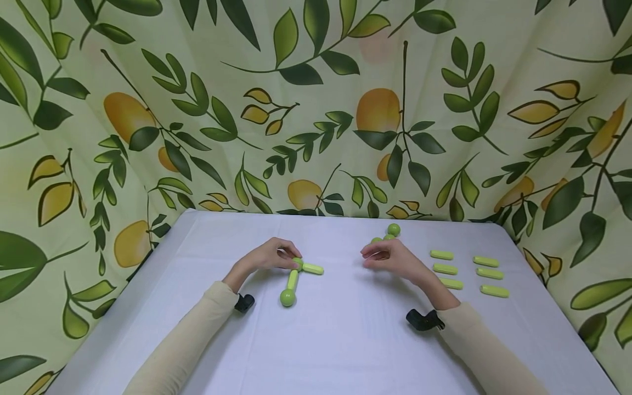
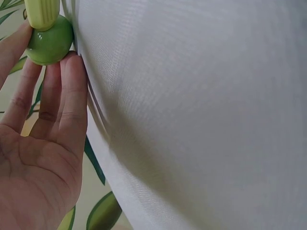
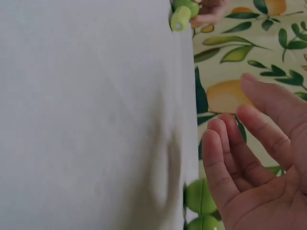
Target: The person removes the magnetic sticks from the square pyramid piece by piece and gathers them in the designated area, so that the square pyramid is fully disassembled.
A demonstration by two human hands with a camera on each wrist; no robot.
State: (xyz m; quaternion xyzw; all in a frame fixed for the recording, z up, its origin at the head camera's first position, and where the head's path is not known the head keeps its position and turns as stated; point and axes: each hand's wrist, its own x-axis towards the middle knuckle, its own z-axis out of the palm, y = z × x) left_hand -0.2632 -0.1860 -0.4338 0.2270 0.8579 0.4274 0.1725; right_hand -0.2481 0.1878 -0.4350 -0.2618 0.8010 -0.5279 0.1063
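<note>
My left hand [image 1: 269, 254] holds a green ball [image 1: 298, 264] between thumb and fingers. Two light-green rods stick out of this ball: one rod [image 1: 313, 269] points right, and another rod [image 1: 293, 280] runs toward me to a second green ball [image 1: 288, 298]. In the left wrist view the thumb and fingertips close around the ball [image 2: 50, 43], with a ribbed rod [image 2: 43, 12] above it. My right hand [image 1: 397, 263] hovers over the table with nothing in its loosely bent fingers. Beyond it lie several green balls [image 1: 393, 229], partly hidden by the hand.
Several loose light-green rods [image 1: 490, 274] lie in two columns on the right of the white-covered table [image 1: 306, 351]. A leaf-and-fruit patterned curtain [image 1: 316, 137] hangs behind it. Black wrist cameras [image 1: 425, 320] sit at both sleeves.
</note>
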